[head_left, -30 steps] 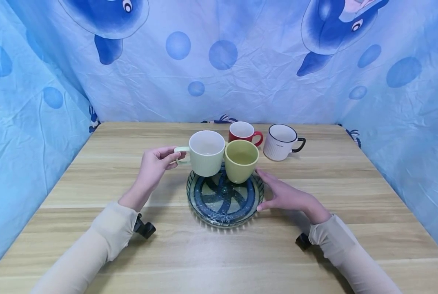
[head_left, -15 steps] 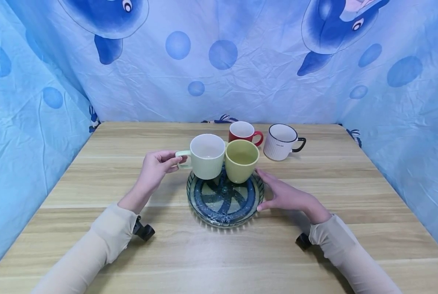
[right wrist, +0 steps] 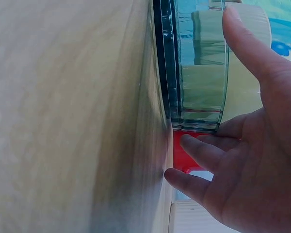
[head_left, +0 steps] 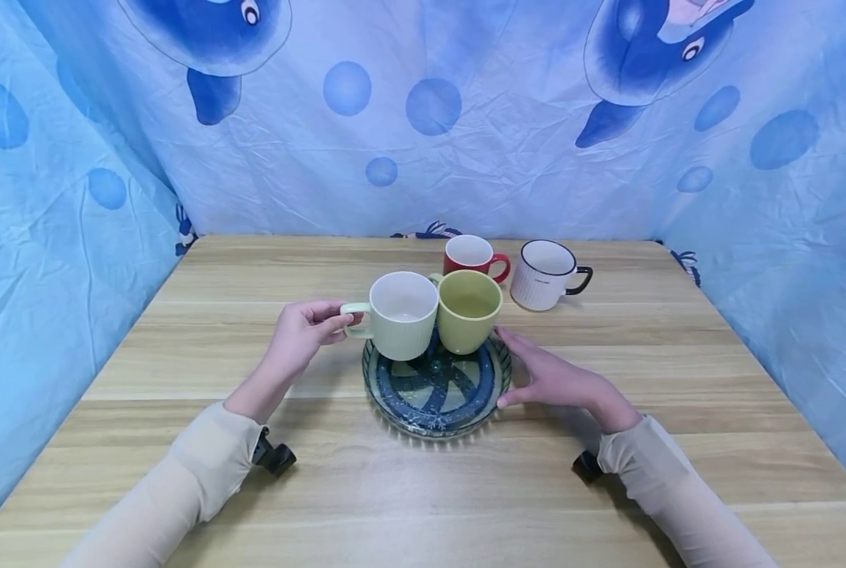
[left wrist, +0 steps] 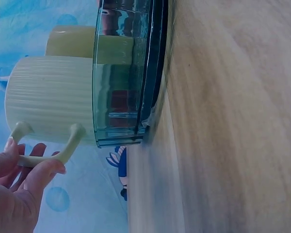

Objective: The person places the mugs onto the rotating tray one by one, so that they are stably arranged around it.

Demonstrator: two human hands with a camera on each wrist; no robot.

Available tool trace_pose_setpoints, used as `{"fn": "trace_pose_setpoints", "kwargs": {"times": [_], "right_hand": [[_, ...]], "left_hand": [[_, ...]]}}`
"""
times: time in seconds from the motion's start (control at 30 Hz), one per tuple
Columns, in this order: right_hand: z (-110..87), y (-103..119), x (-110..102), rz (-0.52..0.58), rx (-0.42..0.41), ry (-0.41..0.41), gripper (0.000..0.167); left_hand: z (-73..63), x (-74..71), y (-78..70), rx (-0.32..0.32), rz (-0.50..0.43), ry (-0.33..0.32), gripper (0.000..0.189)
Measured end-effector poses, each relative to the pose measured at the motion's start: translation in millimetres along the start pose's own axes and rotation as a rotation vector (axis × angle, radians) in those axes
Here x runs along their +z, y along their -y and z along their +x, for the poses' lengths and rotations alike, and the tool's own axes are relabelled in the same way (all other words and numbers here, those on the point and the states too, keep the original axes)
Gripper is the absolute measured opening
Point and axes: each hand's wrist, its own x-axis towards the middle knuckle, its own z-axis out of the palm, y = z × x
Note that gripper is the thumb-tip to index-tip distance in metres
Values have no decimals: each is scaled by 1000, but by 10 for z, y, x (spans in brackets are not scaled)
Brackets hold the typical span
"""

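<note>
My left hand [head_left: 311, 331] pinches the handle of a pale green ribbed mug [head_left: 403, 323]; in the left wrist view thumb and fingers meet around that handle [left wrist: 70, 145]. The mug is upright, its lower part inside the wall of a round glass dish [head_left: 433, 422] with a blue pattern. Close on its right, a yellow-green mug [head_left: 469, 315] stands in the back of the same dish. My right hand [head_left: 553, 375] rests at the dish's right side, fingers spread and fairly straight. In the right wrist view its thumb [right wrist: 247, 41] lies along the glass rim.
Behind the dish stands a red mug [head_left: 456, 260] with a white inside, partly hidden by the yellow-green one. To its right is a white ribbed mug [head_left: 534, 288] with a black rim and handle. A blue dolphin-print curtain [head_left: 288, 181] borders the wooden table [head_left: 181, 339].
My left hand has brought the pale green mug down and slightly toward me, lower into the dish. The right hand and the other mugs keep their places.
</note>
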Motion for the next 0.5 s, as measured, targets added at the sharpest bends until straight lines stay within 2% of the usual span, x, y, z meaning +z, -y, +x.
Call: {"fn": "trace_pose_setpoints", "kwargs": {"times": [0.3,0.5], "right_hand": [[9,3,14,8,-5,5,116],[6,3,13,5,16,9,116]], "left_hand": [[-3,-24,84,-18,37,25,35],[23,-54,118,31,93,59,34]]}}
